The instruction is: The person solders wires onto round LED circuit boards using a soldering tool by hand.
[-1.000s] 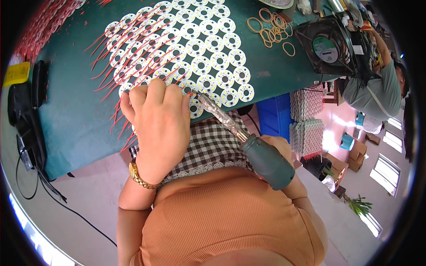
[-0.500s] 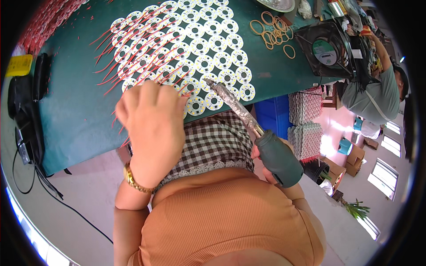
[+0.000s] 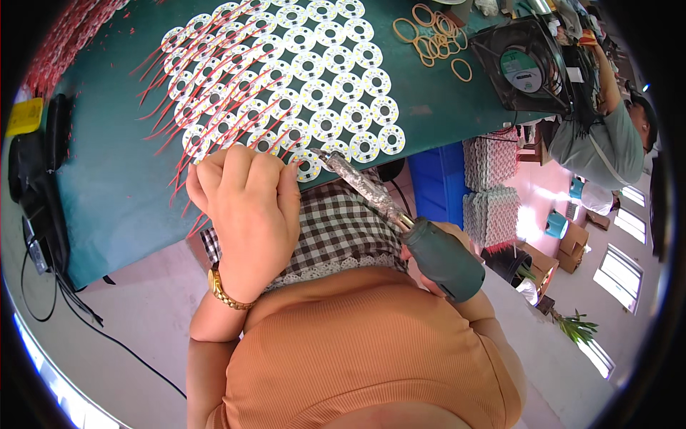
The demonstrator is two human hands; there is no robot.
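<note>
Rows of round white LED boards [image 3: 308, 66] with centre holes cover the green table. Red wires [image 3: 161, 118] run slantwise across the boards on the left side. Over the near rows, my left hand [image 3: 246, 204] is closed with its fingers curled down, a red wire beside its thumb tip; the fingertips are mostly hidden. My right hand [image 3: 451, 230] grips the dark green handle of a soldering iron [image 3: 446, 261], partly hidden behind it. The iron's foil-wrapped barrel points up and left, its tip at a board [image 3: 307, 166] by the near edge, close to my left thumb.
Tan rubber bands [image 3: 437, 39] and a black square fan [image 3: 522, 68] lie to the right. A red and white pile [image 3: 64, 43] fills the far left corner, above a black case [image 3: 36, 171]. A blue bin [image 3: 437, 186] stands beside the table; another person [image 3: 597, 146] works beyond.
The boards and wires appear shifted slightly left and up in view. The soldering iron's tip has come down and left to a near-edge board, closer to my left hand, which sits slightly lower.
</note>
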